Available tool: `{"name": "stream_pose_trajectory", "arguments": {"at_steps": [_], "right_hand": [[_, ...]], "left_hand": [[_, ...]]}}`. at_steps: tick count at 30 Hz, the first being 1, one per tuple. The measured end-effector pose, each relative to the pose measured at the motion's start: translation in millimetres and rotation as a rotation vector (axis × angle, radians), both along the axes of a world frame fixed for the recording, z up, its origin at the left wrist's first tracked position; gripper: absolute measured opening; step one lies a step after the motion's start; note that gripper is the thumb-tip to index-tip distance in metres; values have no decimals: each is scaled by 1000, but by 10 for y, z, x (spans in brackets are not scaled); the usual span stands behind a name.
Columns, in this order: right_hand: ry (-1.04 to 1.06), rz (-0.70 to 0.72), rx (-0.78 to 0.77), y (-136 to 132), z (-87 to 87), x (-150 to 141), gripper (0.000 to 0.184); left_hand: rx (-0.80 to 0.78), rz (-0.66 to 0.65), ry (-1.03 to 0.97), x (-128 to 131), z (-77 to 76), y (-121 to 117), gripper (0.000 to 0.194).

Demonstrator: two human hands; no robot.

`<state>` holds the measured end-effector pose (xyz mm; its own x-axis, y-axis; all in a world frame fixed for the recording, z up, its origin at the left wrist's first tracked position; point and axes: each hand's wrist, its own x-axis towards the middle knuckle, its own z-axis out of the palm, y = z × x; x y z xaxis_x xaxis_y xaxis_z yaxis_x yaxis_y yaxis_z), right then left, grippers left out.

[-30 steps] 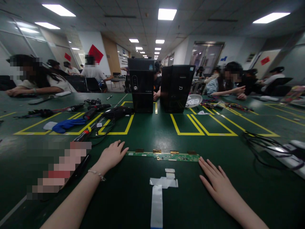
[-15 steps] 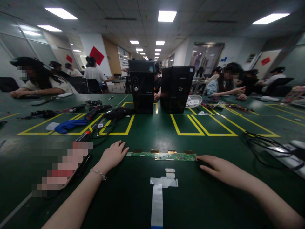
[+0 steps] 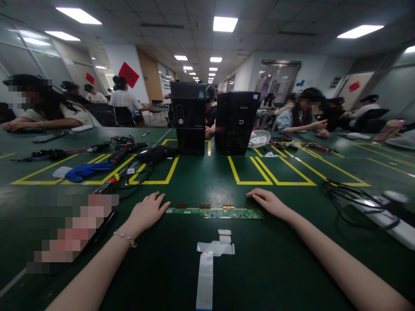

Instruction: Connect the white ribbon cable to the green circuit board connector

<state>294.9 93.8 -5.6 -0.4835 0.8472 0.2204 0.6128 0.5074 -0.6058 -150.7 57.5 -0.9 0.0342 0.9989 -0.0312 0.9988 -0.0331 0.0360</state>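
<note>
A long, narrow green circuit board lies crosswise on the green table mat, with several copper-coloured tabs along its far edge. My left hand rests palm down by the board's left end, fingers spread, the thumb side at or very near that end. Over the far right corner reaches my right hand, fingers stretched out and holding nothing; whether it touches the board I cannot tell. On the near side of the board, a flat white ribbon cable runs toward me, with silvery tape across its far end.
Two black computer towers stand at the back. Left are blue gloves, a black corded tool and a pixelated patch. A white power strip with black cables lies right. A white basket and other people are farther off.
My right hand has left the board's right end and moved left and away from me, above its far corner. My left hand stays by the left end. The whole view has shifted slightly.
</note>
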Motion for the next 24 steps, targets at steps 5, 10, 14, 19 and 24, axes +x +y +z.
{"name": "stream_pose_trajectory", "arguments": {"at_steps": [5,10,14,19,24], "right_hand": [[-13,84,55,-141,-5,-53,38],[-44,198,60,-329,99,-169,35],[-123,296,26,-447,154,-270,30],[-296,322,-79,-513,217,-289,33],[-335,301,-102,-541,244,-297,36]], "left_hand": [[-5,9,18,64,49,-24,60],[-14,16,15,72,66,-31,61],[-2,12,-4,36,42,-31,61],[7,4,9,29,29,-36,61],[20,7,12,32,12,-28,62]]}}
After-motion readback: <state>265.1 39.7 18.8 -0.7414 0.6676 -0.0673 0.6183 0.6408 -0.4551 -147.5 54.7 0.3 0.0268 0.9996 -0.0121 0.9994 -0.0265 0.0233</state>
